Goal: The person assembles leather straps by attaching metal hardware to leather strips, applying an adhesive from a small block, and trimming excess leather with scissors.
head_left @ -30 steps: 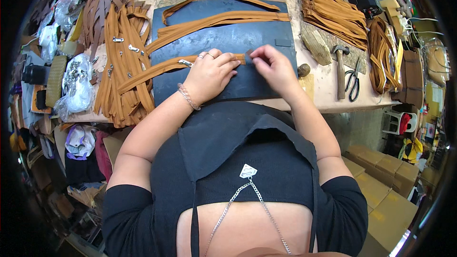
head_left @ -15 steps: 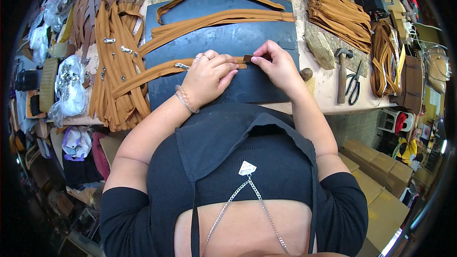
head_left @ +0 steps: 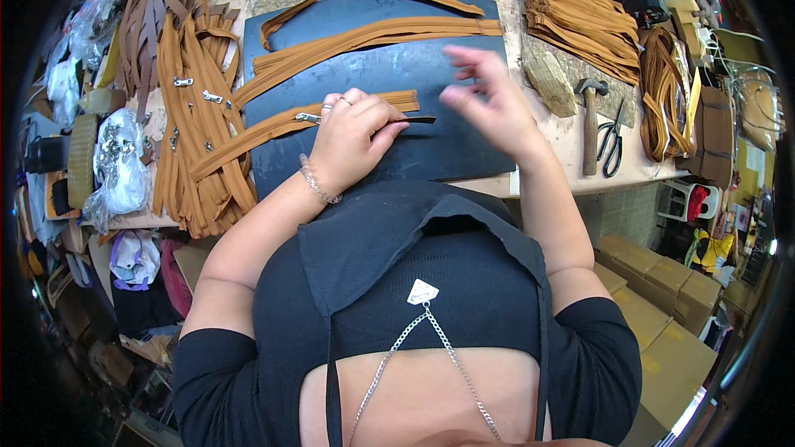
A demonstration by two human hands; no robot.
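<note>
Left to right: heap of orange-brown zipper tapes with silver sliders (head_left: 174, 116) at the table's left, dark brown flat strips (head_left: 157, 16) just beyond it, clear plastic bag with white contents (head_left: 122, 157) further left.

Left hand (head_left: 352, 136) is curled over a long orange-brown zipper tape (head_left: 273, 131), mid-mat on the near half; its cut end pokes out right of the knuckles, silver metal slider (head_left: 308, 117) just left of the fingers. Thin dark strip (head_left: 424, 119) sticks out right by the thumb; can't tell if pinched or only pinned.

Right hand (head_left: 493, 108) is raised right of the tape end, blurred, thumb and fingers apart, nothing visible in it.

Step looks like handling the strip at the tape's end, strip not seated there. Next move seems to call for a fine right-hand pinch while the left keeps the tape steady.

Surface: blue-black rectangular mat (head_left: 331, 70) on a tan worktop (head_left: 573, 167), more zipper tapes on the mat's far half. Right: far bundle of orange-brown zipper tapes (head_left: 575, 21), wooden-handled hammer (head_left: 590, 128), black-handled scissors (head_left: 613, 149).

Room: brown cardboard boxes (head_left: 662, 348) near right, below table level; white plastic stool (head_left: 687, 203) beyond them.
</note>
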